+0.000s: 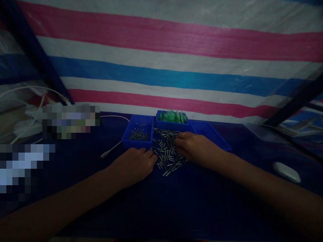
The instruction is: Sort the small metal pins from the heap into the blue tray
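- Metal pins (pixel 168 157) lie in a loose, tangled pile on the dark blue table (pixel 161 208), at the centre of the frame; more lie in the blue tray (pixel 136 144) just left of the pile.
- Each pin is thin and straight, with a thicker, shinier part at one end; it looks stiff, is probably light, and should not break easily in the fingers.
- The smooth metal likely slips and rolls, and crossed pins may drag neighbours along.
- The thicker part seems the surest place to pinch; pins at the pile's lower edge, near mid-frame, are the least buried.
- The left hand (pixel 137 164), left of centre, has its fingers curled at the pile's left edge; whether it grips a pin, I cannot tell.
- The right hand (pixel 190 146), right of centre, has bent fingers at the pile's upper right; its grip is also too dark to tell.
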The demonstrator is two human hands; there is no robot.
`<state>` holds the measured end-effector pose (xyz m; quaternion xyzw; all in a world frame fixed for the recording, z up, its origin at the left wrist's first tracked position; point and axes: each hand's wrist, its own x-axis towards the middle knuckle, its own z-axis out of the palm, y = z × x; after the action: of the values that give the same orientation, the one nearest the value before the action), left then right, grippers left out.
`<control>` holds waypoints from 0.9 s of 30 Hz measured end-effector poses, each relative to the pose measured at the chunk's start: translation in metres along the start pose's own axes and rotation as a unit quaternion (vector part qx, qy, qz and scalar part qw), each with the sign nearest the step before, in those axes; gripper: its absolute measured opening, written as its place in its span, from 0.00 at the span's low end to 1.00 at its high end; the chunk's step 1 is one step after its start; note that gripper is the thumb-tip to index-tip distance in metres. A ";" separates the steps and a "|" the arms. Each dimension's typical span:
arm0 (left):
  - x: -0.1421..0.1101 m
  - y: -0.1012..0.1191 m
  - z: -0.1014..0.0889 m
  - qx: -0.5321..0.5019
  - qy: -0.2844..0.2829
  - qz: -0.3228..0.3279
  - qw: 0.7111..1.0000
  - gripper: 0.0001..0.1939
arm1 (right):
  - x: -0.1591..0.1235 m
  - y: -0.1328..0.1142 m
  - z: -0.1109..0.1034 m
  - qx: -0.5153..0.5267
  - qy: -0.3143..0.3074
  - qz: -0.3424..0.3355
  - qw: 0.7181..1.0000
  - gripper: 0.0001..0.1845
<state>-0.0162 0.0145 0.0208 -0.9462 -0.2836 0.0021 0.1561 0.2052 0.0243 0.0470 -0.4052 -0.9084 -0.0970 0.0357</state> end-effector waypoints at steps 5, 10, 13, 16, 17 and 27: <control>-0.002 0.000 -0.001 0.000 0.035 0.035 0.999 0.03 | 0.046 0.019 0.009 -0.044 -0.013 -0.007 0.999 0.09; -0.006 0.011 -0.003 -0.027 0.105 0.144 0.984 0.06 | 0.068 0.022 0.025 -0.033 -0.025 -0.033 0.999 0.09; -0.008 0.020 -0.003 -0.048 0.099 0.175 0.978 0.04 | 0.070 0.021 0.030 -0.034 -0.032 -0.033 0.998 0.10; -0.009 0.023 0.000 -0.070 0.092 0.179 0.977 0.03 | 0.070 0.022 0.032 -0.042 -0.034 -0.020 0.998 0.10; -0.009 0.023 0.001 -0.075 0.092 0.178 0.977 0.03 | 0.071 0.022 0.032 -0.044 -0.035 -0.018 0.998 0.10; -0.007 0.019 0.002 -0.094 0.073 0.168 0.979 0.04 | 0.078 0.015 0.031 -0.054 -0.045 -0.027 0.997 0.11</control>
<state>-0.0117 -0.0039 0.0126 -0.9885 -0.1069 -0.0670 0.0837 0.1646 0.0980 0.0300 -0.3862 -0.9129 -0.1287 -0.0302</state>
